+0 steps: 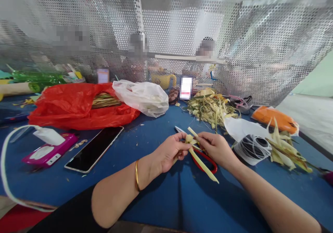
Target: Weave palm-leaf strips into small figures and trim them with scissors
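Near the middle of the blue table, my left hand (173,150) pinches a small knot of pale yellow-green leaf strips (204,165). One long strip hangs from it toward the table's front. My right hand (214,145) grips the same strips from the right side, close to the fingers of my left hand. Under the hands lies a pair of scissors with red handles (213,167), its blades pointing away to the left. Part of the scissors is hidden by the strips and hands. A gold bangle (137,175) is on my left wrist.
A spool of thread (252,149), husks (284,149) and an orange packet (274,118) lie right. Leaf scraps (208,108) are behind. Left are red (65,104) and white bags (145,96), a black phone (95,149) and a purple power bank (49,154). People sit behind a perforated screen (174,25).
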`<state>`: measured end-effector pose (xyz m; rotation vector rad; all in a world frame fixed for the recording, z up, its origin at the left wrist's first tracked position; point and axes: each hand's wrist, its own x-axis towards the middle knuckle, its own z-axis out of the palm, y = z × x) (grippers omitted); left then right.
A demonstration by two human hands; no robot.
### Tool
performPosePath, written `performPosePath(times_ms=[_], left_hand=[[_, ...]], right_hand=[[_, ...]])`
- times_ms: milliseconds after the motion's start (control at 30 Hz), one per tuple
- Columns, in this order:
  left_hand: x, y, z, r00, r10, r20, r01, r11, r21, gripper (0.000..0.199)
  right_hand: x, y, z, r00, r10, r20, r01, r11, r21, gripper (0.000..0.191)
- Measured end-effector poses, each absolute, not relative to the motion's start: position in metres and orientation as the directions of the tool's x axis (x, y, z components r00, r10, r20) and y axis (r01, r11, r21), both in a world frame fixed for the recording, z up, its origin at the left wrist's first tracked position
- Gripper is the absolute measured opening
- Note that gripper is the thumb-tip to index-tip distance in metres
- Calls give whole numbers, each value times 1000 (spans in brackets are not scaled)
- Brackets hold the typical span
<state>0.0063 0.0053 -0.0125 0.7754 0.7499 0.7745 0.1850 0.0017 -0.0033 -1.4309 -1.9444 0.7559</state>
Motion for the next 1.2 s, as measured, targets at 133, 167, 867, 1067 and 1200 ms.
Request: performPosePath(times_ms=[133, 167, 867, 1067, 1200], left_hand=[[6, 8, -12, 504, 794, -340, -366, 552, 749, 24], [5, 8, -11, 510, 788, -346, -384, 568, 728, 24], [7, 7, -8, 440, 852, -284, -400, 469, 787, 27], [9, 2, -8, 349, 908, -232, -230, 323, 918, 27], [9, 1, -6, 390, 887, -247, -122, 316, 941, 22]], right_hand=[[186, 0, -4, -156, 968, 197, 537, 251, -805, 28], [186, 0, -2, -150, 964, 221, 528, 267, -806, 27], [189, -4, 13, -369, 889, 271, 741, 457, -491, 23], [182, -10, 13, -329, 885, 328, 722, 460, -516, 20], [179, -10, 8, -196, 951, 241, 685, 308, -660, 6]])
